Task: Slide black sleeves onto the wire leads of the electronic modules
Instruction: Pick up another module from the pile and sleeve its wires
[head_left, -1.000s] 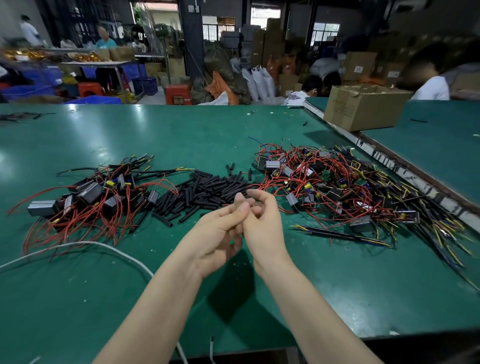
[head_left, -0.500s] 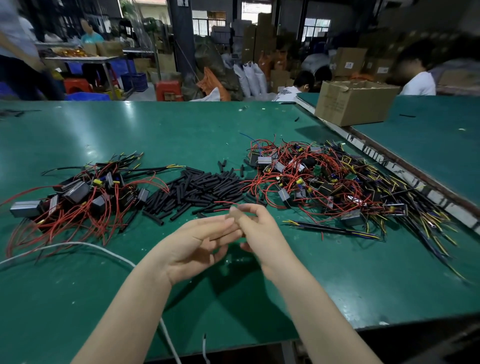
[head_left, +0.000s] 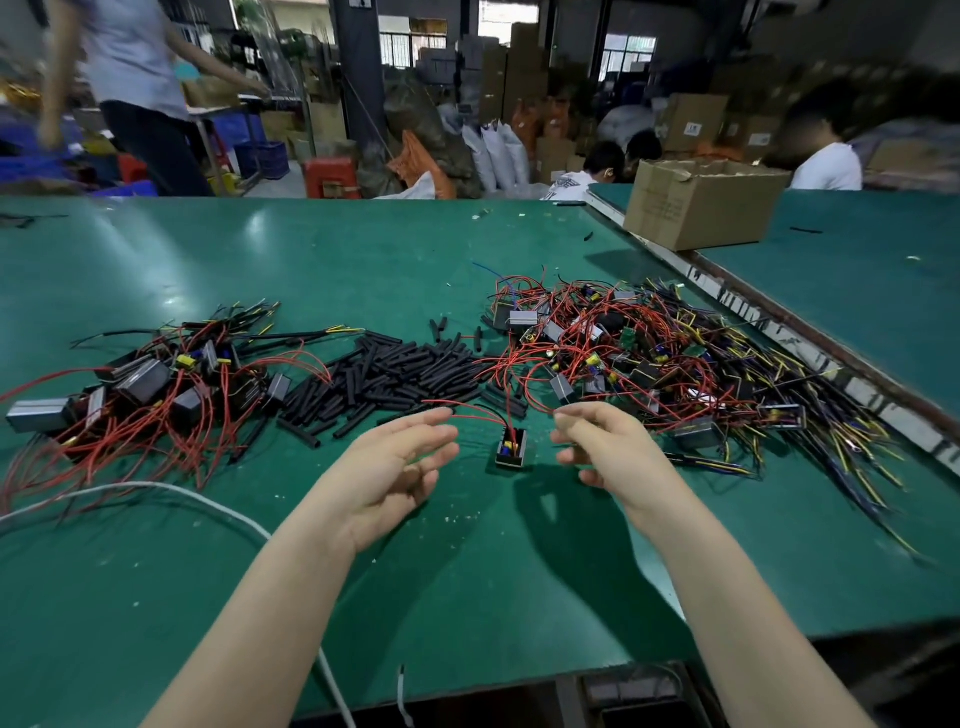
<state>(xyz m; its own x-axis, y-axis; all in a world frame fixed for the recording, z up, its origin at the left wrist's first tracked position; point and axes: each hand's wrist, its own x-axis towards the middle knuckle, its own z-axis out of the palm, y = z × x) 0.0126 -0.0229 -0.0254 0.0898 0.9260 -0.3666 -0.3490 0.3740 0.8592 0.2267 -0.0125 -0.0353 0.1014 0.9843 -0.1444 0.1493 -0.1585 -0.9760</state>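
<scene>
Module (head_left: 511, 448): small black block between the two hands, red leads (head_left: 475, 408) arching from its top toward each hand; whether it rests on the green table (head_left: 467, 571) cannot be told.
Left hand (head_left: 387, 470): palm turned inward, fingers straight and relaxed, fingertips at a lead's end; grip unclear.
Right hand (head_left: 605, 449): fingers curled, thumb and forefinger pinching the other lead.
Black sleeves (head_left: 395, 374): loose heap toward the far edge, between two piles of wired modules.

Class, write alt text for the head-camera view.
Two bare hands, left hand and right hand, hover apart over a green table, a small module with red leads between them. Beyond lie loose black sleeves, flanked by wired-module piles.
</scene>
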